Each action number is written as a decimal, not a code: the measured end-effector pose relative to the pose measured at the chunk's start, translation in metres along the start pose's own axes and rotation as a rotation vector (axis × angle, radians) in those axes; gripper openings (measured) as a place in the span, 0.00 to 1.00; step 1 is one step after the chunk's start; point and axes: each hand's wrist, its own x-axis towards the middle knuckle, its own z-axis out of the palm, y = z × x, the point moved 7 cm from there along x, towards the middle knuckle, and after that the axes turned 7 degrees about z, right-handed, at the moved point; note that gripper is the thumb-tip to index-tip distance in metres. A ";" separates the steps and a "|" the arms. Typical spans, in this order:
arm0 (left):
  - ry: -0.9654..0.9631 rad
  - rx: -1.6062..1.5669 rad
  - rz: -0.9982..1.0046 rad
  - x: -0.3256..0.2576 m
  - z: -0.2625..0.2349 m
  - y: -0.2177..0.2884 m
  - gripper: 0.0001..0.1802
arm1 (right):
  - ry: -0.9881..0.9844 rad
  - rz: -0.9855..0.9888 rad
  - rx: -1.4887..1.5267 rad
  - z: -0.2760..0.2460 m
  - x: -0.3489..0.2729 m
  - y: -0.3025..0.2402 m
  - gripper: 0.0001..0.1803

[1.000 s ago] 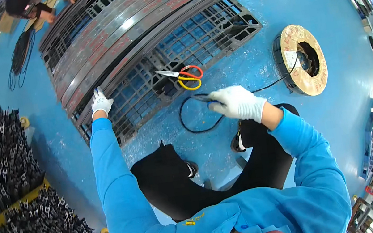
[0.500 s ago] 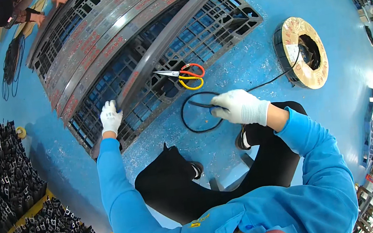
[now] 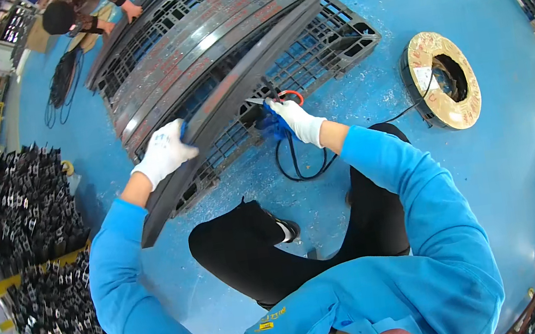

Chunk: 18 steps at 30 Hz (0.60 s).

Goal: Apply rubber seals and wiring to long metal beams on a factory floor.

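Note:
My left hand (image 3: 166, 152), in a white glove with blue palm, grips the edge of a long dark grey profile strip (image 3: 222, 108). The strip slants over the black pallet (image 3: 352, 42), its near end jutting past the pallet's edge. My right hand (image 3: 299, 121), gloved alike, is closed around a thin black rubber strip (image 3: 294, 156). A short end of it pokes up above the fingers, and the rest hangs into a loop on the floor. Right behind that hand lie scissors (image 3: 292, 96); one blade and the red handle show, the other handle is hidden.
More grey profile strips (image 3: 196, 50) with red marks lie side by side on the pallet. A large coil (image 3: 424, 87) feeds the black strip from the right. Stacks of black profiles (image 3: 20, 208) stand at left. A co-worker's hands (image 3: 131, 10) touch the pallet's far-left end.
The profile strip has come toward me, its near end now past the pallet. My left hand has moved up along it. My right hand has gone forward and left to the scissors with the rubber strip.

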 end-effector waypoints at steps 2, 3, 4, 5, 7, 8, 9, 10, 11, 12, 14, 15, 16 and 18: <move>-0.055 -0.090 -0.046 0.000 -0.009 0.047 0.28 | 0.023 0.042 0.201 0.004 -0.001 0.006 0.15; -0.114 -0.191 -0.092 -0.007 -0.007 0.062 0.28 | 0.025 0.071 0.296 0.012 -0.002 0.011 0.14; -0.105 -0.190 -0.118 -0.016 -0.005 0.068 0.28 | 0.000 0.078 0.287 0.016 -0.013 0.015 0.14; -0.078 -0.226 -0.132 -0.024 -0.001 0.074 0.28 | -0.014 0.062 0.283 0.018 -0.023 0.019 0.14; -0.024 -0.298 -0.152 -0.041 0.009 0.082 0.28 | -0.035 0.032 0.277 0.018 -0.043 0.021 0.13; 0.005 -0.335 -0.163 -0.051 0.012 0.086 0.28 | -0.045 0.018 0.273 0.017 -0.053 0.022 0.13; 0.011 -0.338 -0.178 -0.060 0.013 0.091 0.28 | -0.049 0.000 0.273 0.015 -0.060 0.020 0.13; 0.035 -0.388 -0.190 -0.073 0.011 0.098 0.28 | -0.053 -0.018 0.273 0.013 -0.068 0.018 0.13; 0.064 -0.437 -0.206 -0.088 0.009 0.106 0.27 | -0.063 -0.036 0.269 0.012 -0.074 0.014 0.13; 0.094 -0.487 -0.221 -0.101 0.007 0.113 0.27 | -0.073 -0.055 0.266 0.011 -0.081 0.010 0.13; 0.143 -0.536 -0.256 -0.121 0.007 0.120 0.27 | -0.159 -0.055 0.243 0.016 -0.095 -0.003 0.13; 0.195 -0.581 -0.272 -0.129 0.008 0.121 0.26 | -0.234 -0.037 0.222 0.021 -0.100 -0.012 0.13; 0.243 -0.628 -0.281 -0.133 0.010 0.121 0.25 | -0.251 -0.035 0.213 0.022 -0.098 -0.017 0.13; 0.345 -0.716 -0.301 -0.141 0.015 0.120 0.24 | -0.394 -0.030 0.141 0.034 -0.093 -0.026 0.17</move>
